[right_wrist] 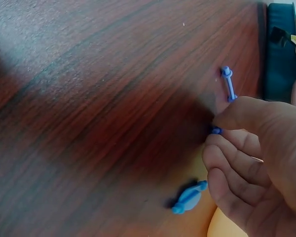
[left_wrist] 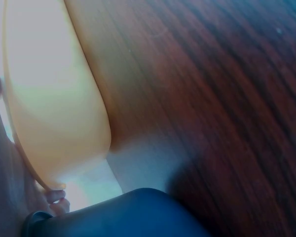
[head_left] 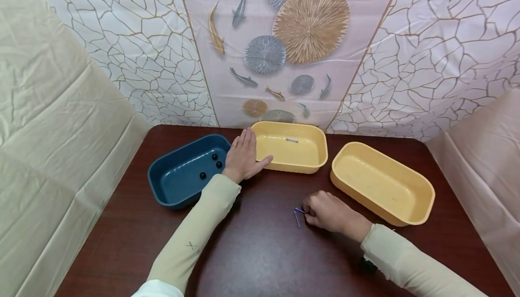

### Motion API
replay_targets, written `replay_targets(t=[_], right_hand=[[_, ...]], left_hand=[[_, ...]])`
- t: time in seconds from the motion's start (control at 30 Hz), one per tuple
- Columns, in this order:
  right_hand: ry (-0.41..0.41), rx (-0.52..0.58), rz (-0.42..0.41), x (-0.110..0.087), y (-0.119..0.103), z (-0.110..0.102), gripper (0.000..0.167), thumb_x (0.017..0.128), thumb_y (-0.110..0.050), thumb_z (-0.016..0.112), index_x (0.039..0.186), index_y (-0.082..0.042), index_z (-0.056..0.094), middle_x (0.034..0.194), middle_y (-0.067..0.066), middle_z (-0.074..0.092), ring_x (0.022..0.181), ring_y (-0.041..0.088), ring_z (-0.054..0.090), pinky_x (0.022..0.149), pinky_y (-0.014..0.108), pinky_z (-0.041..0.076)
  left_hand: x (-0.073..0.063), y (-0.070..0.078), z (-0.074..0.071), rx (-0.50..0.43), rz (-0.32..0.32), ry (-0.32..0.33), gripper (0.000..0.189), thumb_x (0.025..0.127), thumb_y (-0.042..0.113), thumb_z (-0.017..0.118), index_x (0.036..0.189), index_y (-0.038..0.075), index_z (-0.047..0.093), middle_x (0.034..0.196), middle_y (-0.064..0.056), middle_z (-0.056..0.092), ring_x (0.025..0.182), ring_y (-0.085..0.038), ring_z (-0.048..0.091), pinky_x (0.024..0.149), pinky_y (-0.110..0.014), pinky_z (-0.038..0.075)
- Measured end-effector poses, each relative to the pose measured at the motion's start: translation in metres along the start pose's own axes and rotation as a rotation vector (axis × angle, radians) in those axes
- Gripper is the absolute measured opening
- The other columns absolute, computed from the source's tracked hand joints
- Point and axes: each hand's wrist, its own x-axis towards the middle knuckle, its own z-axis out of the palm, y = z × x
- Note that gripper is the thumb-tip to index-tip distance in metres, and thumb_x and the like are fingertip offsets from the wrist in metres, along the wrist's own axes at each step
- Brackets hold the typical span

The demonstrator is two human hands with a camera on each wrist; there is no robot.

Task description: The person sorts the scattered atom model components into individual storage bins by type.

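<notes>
My left hand lies with straight fingers over the left end of the middle yellow bin, thumb spread along its near edge. One small bluish rod lies in that bin. Low over the table, my right hand pinches a small blue plastic rod between thumb and fingers; most of it is hidden. Beside the fingertips, a similar rod with knobbed ends rests on the wood. Under the hand's other side lies a wider, blurred blue piece, which I cannot make out in the head view.
A dark blue bin at left holds three black balls. Another yellow bin stands at right, just beyond my right hand, with a faint small mark or piece on its floor. Dark wood table; patterned cloth hangs behind it.
</notes>
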Motion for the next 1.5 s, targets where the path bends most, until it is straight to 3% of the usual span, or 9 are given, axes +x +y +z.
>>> replay_targets(t=[0.17, 0.33, 0.9, 1.27, 1.5], right_hand=[[0.023, 0.004, 0.01, 0.0, 0.0, 0.001, 0.026, 0.079, -0.007, 0.08, 0.068, -0.019, 0.06, 0.058, -0.014, 0.049, 0.053, -0.002, 0.043, 0.048, 0.017, 0.038], [0.073, -0.036, -0.034, 0.001, 0.001, -0.002, 0.025, 0.079, -0.006, 0.081, 0.07, -0.018, 0.061, 0.06, -0.013, 0.05, 0.056, -0.002, 0.044, 0.049, 0.016, 0.038], [0.145, -0.18, -0.105, 0.01, 0.001, -0.038, 0.022, 0.078, -0.008, 0.082, 0.073, -0.017, 0.062, 0.068, -0.007, 0.055, 0.059, 0.001, 0.05, 0.05, 0.016, 0.04], [0.138, -0.171, -0.115, 0.032, 0.007, -0.07, 0.037, 0.08, -0.002, 0.079, 0.063, -0.019, 0.051, 0.063, -0.01, 0.04, 0.059, 0.003, 0.039, 0.052, 0.018, 0.036], [0.142, -0.187, -0.097, 0.052, 0.015, -0.088, 0.029, 0.083, -0.003, 0.079, 0.068, -0.017, 0.059, 0.067, -0.004, 0.053, 0.061, 0.006, 0.044, 0.056, 0.022, 0.042]], left_hand=[[0.0, 0.0, 0.001, 0.0, 0.0, -0.002, 0.107, 0.099, 0.078, 0.033, 0.169, 0.0, 0.008, 0.179, -0.016, 0.007, 0.167, -0.03, 0.01, 0.136, -0.044, 0.013], [0.0, 0.0, 0.001, 0.0, 0.002, -0.005, 0.107, 0.099, 0.078, 0.033, 0.169, 0.001, 0.007, 0.179, -0.016, 0.007, 0.167, -0.031, 0.01, 0.137, -0.044, 0.012], [0.001, -0.001, -0.001, -0.011, -0.008, -0.005, 0.107, 0.099, 0.078, 0.035, 0.169, 0.0, 0.009, 0.179, -0.016, 0.008, 0.168, -0.029, 0.009, 0.137, -0.043, 0.013], [0.002, -0.002, 0.001, -0.026, 0.002, 0.005, 0.107, 0.1, 0.078, 0.035, 0.169, 0.0, 0.009, 0.179, -0.016, 0.009, 0.167, -0.03, 0.01, 0.136, -0.045, 0.014], [0.001, -0.001, 0.0, -0.007, 0.001, -0.004, 0.107, 0.1, 0.078, 0.034, 0.169, 0.0, 0.008, 0.179, -0.016, 0.008, 0.167, -0.03, 0.01, 0.136, -0.044, 0.014]])
